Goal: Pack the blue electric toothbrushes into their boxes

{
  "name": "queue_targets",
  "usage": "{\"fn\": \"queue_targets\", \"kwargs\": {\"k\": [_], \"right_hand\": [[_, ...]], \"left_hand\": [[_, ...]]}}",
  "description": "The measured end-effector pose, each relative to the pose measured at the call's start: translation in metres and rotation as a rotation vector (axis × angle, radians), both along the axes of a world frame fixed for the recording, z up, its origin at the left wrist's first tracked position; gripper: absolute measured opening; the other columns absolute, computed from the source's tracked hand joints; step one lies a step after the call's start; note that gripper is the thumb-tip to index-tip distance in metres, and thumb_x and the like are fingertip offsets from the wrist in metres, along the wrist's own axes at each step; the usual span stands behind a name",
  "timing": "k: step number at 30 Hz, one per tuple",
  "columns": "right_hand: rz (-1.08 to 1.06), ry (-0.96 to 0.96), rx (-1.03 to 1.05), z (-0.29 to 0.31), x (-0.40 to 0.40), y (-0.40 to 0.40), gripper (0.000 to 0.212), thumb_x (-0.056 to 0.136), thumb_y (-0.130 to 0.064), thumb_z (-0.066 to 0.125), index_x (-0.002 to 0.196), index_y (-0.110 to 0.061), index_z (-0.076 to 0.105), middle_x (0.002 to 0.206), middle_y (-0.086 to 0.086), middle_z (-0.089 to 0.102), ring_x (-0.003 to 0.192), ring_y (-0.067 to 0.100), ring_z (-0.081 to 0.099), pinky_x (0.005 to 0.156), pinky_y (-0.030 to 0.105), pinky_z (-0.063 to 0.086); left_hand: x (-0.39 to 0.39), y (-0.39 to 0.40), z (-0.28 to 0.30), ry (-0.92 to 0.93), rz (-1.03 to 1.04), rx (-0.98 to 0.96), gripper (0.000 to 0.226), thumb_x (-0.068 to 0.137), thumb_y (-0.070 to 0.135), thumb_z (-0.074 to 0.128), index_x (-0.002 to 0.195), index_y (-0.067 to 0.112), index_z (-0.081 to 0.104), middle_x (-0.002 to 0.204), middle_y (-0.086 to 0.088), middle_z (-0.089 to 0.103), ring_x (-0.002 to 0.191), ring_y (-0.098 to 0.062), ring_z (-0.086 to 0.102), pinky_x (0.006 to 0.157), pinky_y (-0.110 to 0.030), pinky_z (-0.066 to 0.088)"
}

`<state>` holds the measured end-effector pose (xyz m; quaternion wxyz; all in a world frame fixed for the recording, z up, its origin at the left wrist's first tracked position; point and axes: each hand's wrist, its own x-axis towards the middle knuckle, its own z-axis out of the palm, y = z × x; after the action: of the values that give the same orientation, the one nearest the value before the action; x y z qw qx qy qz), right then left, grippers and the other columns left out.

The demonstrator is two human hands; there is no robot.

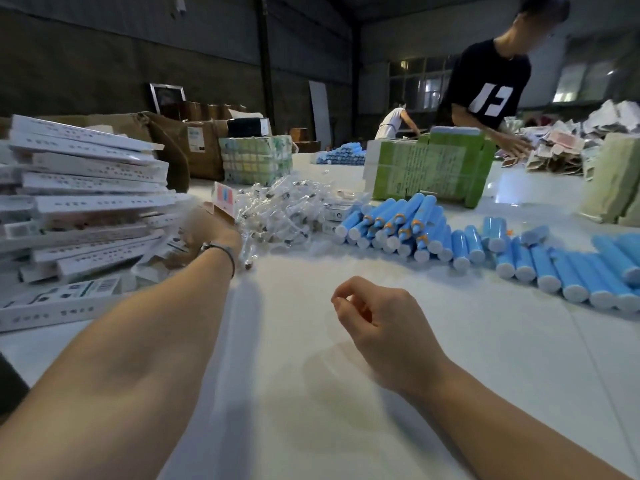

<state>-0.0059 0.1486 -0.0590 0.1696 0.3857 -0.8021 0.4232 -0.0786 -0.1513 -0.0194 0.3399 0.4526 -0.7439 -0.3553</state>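
Blue electric toothbrush handles [398,223] lie piled at mid-table, and more of them trail in a row [571,271] to the right edge. On the left stands a tall, untidy stack of flat white boxes [90,202]. My left hand [207,233], blurred and with a bracelet at the wrist, reaches up to the stack's right side; whether it grips a box is unclear. My right hand [374,317] hovers over the white table [311,393] with its fingers curled in and nothing in them, well short of the toothbrushes.
A heap of small clear plastic bags [287,213] lies between the boxes and the toothbrushes. Green cartons [429,168] stand behind the pile. A person in a black shirt [491,84] works at the far right beside torn packaging. Brown cartons stand at the back left.
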Motion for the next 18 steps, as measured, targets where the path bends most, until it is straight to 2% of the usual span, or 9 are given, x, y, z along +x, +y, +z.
{"fn": "queue_targets", "kwargs": {"k": [4, 8, 10, 11, 12, 14, 15, 17, 18], "right_hand": [[-0.028, -0.011, -0.013, 0.0, -0.004, 0.0, 0.003, 0.092, -0.029, 0.058, 0.092, -0.032, 0.058, 0.057, -0.019, 0.053, 0.064, 0.016, 0.053, 0.068, 0.039, 0.049], [-0.035, -0.034, 0.007, 0.001, -0.002, -0.001, 0.006, 0.093, -0.027, 0.059, 0.088, -0.03, 0.062, 0.057, -0.018, 0.053, 0.064, 0.017, 0.053, 0.069, 0.039, 0.05], [-0.046, -0.044, 0.007, 0.002, -0.001, 0.0, 0.006, 0.092, -0.028, 0.06, 0.088, -0.031, 0.061, 0.058, -0.018, 0.054, 0.063, 0.016, 0.053, 0.069, 0.039, 0.049], [-0.054, -0.041, 0.003, 0.002, 0.0, -0.001, 0.006, 0.092, -0.028, 0.06, 0.088, -0.031, 0.061, 0.058, -0.018, 0.054, 0.063, 0.016, 0.053, 0.069, 0.039, 0.05], [-0.063, -0.039, -0.006, 0.002, 0.0, 0.0, 0.006, 0.092, -0.027, 0.061, 0.087, -0.032, 0.061, 0.059, -0.018, 0.055, 0.063, 0.015, 0.053, 0.069, 0.04, 0.05], [-0.086, -0.037, -0.041, 0.002, 0.0, 0.0, 0.006, 0.091, -0.026, 0.062, 0.09, -0.032, 0.062, 0.06, -0.015, 0.056, 0.063, 0.014, 0.053, 0.069, 0.04, 0.05], [-0.096, -0.033, -0.06, 0.002, 0.0, 0.0, 0.008, 0.09, -0.026, 0.063, 0.093, -0.033, 0.062, 0.061, -0.014, 0.056, 0.063, 0.012, 0.054, 0.07, 0.04, 0.051], [-0.115, -0.027, -0.089, 0.002, -0.001, 0.0, 0.022, 0.088, -0.027, 0.066, 0.106, -0.037, 0.058, 0.071, -0.015, 0.057, 0.069, 0.008, 0.054, 0.072, 0.04, 0.051], [-0.132, -0.021, -0.107, 0.002, -0.002, 0.0, 0.033, 0.086, -0.029, 0.068, 0.114, -0.04, 0.054, 0.081, -0.017, 0.056, 0.076, 0.006, 0.054, 0.075, 0.039, 0.051]], "left_hand": [[0.007, 0.008, -0.003, 0.064, -0.048, 0.001, 0.057, 0.096, 0.019, 0.064, 0.141, 0.013, 0.03, 0.139, -0.023, 0.047, 0.127, -0.042, 0.048, 0.103, -0.051, 0.04], [0.031, 0.01, 0.002, -0.046, -0.166, -0.041, 0.044, 0.094, 0.014, 0.061, 0.135, 0.008, 0.044, 0.13, -0.02, 0.056, 0.115, -0.04, 0.057, 0.096, -0.048, 0.051], [0.05, 0.014, 0.005, -0.122, -0.216, -0.103, 0.035, 0.096, 0.018, 0.058, 0.129, 0.011, 0.051, 0.12, -0.017, 0.06, 0.1, -0.036, 0.062, 0.077, -0.044, 0.057], [0.059, 0.019, 0.009, -0.13, -0.227, -0.152, 0.032, 0.099, 0.026, 0.054, 0.128, 0.014, 0.053, 0.116, -0.016, 0.062, 0.094, -0.033, 0.062, 0.069, -0.04, 0.054], [0.067, 0.026, 0.013, -0.122, -0.227, -0.228, 0.031, 0.101, 0.033, 0.05, 0.128, 0.017, 0.055, 0.115, -0.015, 0.063, 0.093, -0.032, 0.062, 0.069, -0.038, 0.052], [0.078, 0.046, 0.025, -0.053, -0.204, -0.449, 0.032, 0.103, 0.035, 0.043, 0.128, 0.021, 0.057, 0.116, -0.016, 0.066, 0.1, -0.036, 0.061, 0.081, -0.042, 0.051], [0.083, 0.059, 0.03, 0.023, -0.203, -0.567, 0.032, 0.104, 0.034, 0.042, 0.126, 0.02, 0.06, 0.114, -0.017, 0.067, 0.099, -0.037, 0.061, 0.08, -0.042, 0.049], [0.092, 0.085, 0.04, 0.206, -0.269, -0.707, 0.039, 0.1, 0.037, 0.037, 0.113, 0.015, 0.067, 0.102, -0.017, 0.07, 0.085, -0.031, 0.059, 0.066, -0.037, 0.042], [0.096, 0.097, 0.045, 0.279, -0.337, -0.709, 0.045, 0.095, 0.04, 0.034, 0.103, 0.013, 0.069, 0.092, -0.014, 0.07, 0.077, -0.027, 0.058, 0.058, -0.036, 0.04]]}}
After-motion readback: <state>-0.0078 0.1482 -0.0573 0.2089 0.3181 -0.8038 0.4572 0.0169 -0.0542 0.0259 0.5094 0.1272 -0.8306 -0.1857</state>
